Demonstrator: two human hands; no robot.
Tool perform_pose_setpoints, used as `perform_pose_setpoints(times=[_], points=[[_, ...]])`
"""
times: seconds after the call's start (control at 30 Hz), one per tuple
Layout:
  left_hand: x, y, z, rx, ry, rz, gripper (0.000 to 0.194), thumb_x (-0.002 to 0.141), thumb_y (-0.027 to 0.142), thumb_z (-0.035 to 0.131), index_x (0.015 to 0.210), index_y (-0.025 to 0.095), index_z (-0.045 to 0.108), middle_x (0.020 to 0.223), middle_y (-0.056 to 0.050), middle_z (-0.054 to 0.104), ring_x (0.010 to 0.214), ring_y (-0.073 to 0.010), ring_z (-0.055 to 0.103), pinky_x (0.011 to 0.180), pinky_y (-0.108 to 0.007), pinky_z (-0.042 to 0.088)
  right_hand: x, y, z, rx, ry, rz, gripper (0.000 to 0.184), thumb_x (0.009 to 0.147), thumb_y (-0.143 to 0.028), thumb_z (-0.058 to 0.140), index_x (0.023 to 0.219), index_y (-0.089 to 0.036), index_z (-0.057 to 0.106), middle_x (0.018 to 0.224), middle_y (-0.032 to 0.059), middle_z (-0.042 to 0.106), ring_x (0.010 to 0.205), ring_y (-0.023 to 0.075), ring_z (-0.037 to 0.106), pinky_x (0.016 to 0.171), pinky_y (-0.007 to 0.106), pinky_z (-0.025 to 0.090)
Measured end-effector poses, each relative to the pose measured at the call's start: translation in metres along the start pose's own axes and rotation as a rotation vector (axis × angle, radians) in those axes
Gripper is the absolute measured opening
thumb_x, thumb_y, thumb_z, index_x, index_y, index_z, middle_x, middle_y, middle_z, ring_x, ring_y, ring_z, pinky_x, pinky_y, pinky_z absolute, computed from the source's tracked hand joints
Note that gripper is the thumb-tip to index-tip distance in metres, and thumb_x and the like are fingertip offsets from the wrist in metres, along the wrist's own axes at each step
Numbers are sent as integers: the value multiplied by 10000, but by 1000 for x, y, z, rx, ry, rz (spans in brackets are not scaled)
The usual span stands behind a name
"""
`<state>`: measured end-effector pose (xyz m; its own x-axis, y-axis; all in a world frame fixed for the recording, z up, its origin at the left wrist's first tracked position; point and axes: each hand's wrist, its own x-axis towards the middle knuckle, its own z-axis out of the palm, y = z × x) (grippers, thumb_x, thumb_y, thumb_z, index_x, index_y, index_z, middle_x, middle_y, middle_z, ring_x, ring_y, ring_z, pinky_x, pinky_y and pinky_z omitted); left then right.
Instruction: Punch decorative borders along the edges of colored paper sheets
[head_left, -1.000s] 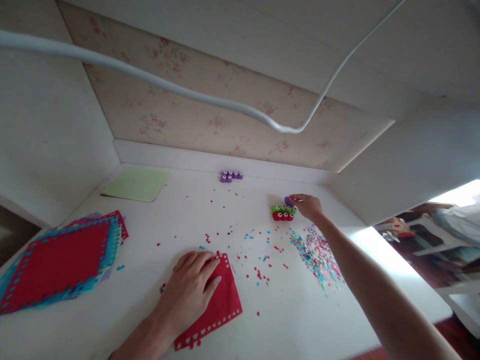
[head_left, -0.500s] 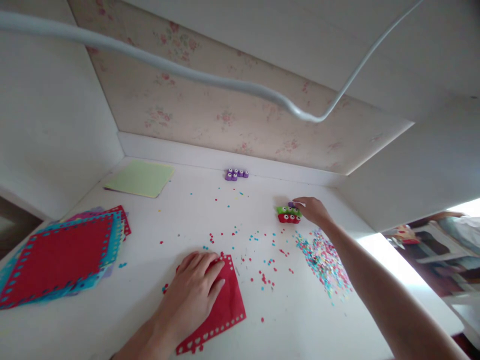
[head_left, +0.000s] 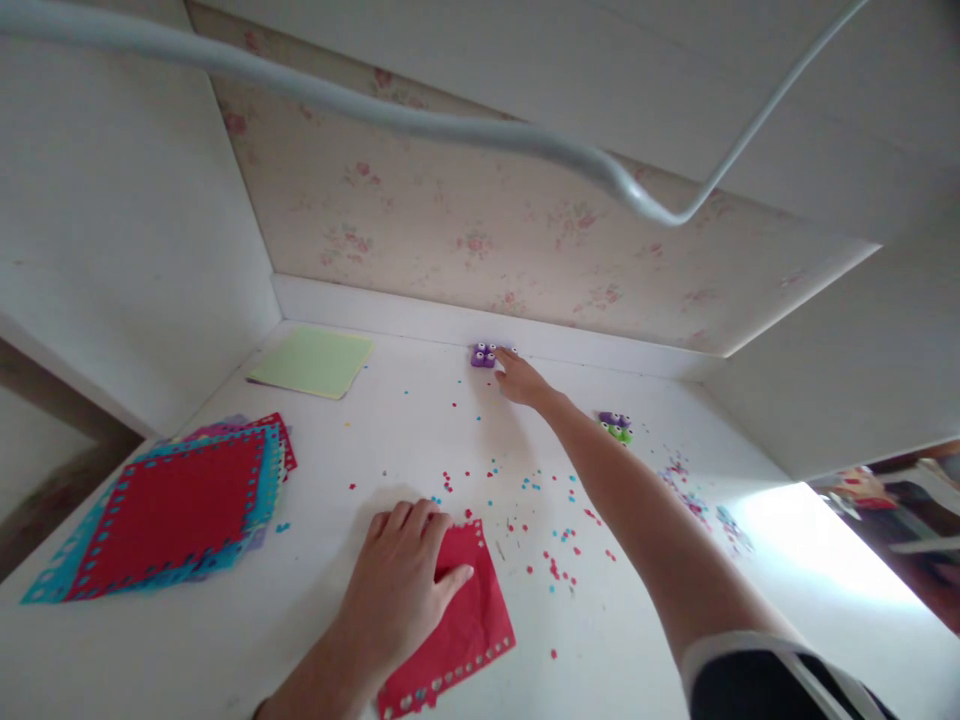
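My left hand (head_left: 401,570) lies flat with its fingers stretched out on a red sheet of paper (head_left: 480,600) that has shapes punched along its edges. Far back on the white table, my right hand (head_left: 521,380) reaches with thumb and forefinger apart to a small group of purple craft punches (head_left: 481,357). Its fingertips are at the right side of the group, and the hand partly covers it. Under the right forearm's far side show green craft punches (head_left: 616,433) with more purple punches (head_left: 611,418) behind them. The red punches are hidden by the arm.
A stack of punched red and blue sheets (head_left: 172,500) lies at the left. Pale green paper (head_left: 315,362) is at the back left. Confetti (head_left: 555,570) dots the table (head_left: 315,640), with a pile (head_left: 686,490) partly behind my right arm. A white cable (head_left: 420,118) crosses above.
My right hand has left the punches at the right and moved left to the purple group at the back. Purple punches now stand behind the green ones. My left hand stays on the red sheet.
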<state>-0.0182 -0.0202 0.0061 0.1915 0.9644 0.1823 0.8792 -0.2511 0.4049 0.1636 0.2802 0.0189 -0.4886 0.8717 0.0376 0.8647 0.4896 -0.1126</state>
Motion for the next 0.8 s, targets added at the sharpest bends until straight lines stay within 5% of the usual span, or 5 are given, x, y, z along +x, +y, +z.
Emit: perform_pose_setpoints(times=[0.17,0.33,0.5,0.73,0.8], points=[[2,-7,-6,-62,-22,-13,197,824,211,667,1000,230,581,915,-39,709,839,-244,650,796,-412,495,13,-5,-1,10,-9,35,340,909,-124,457,1216,-96,603,1298,182,576,1221,276,511,1054,376,349],[1,-9,-9,-110,-35,-44,312,834,212,626,1144,234,594,992,-58,735,887,-263,674,834,-448,503,-9,-4,-2,55,-23,69,282,893,-209,540,1159,-124,584,1252,185,581,1146,288,548,997,386,379],[3,-8,-15,-286,-90,-110,127,867,225,565,963,245,646,941,-26,732,883,-233,676,820,-386,501,-37,-13,-1,202,-21,117,238,873,-243,575,1099,-167,577,1114,154,666,1039,293,617,908,394,429],[11,-11,-28,-593,-123,-198,124,869,288,544,893,211,638,868,-3,727,819,-193,675,729,-279,474,-135,-54,5,602,46,122,290,921,-336,492,1186,-225,453,1234,97,629,969,172,682,805,290,513],[12,-10,-30,-664,-141,-216,143,865,305,549,893,205,647,875,-1,725,821,-192,667,727,-273,469,-172,-67,8,922,39,106,296,899,-350,552,1161,-238,470,1230,90,633,1002,176,671,824,296,518]])
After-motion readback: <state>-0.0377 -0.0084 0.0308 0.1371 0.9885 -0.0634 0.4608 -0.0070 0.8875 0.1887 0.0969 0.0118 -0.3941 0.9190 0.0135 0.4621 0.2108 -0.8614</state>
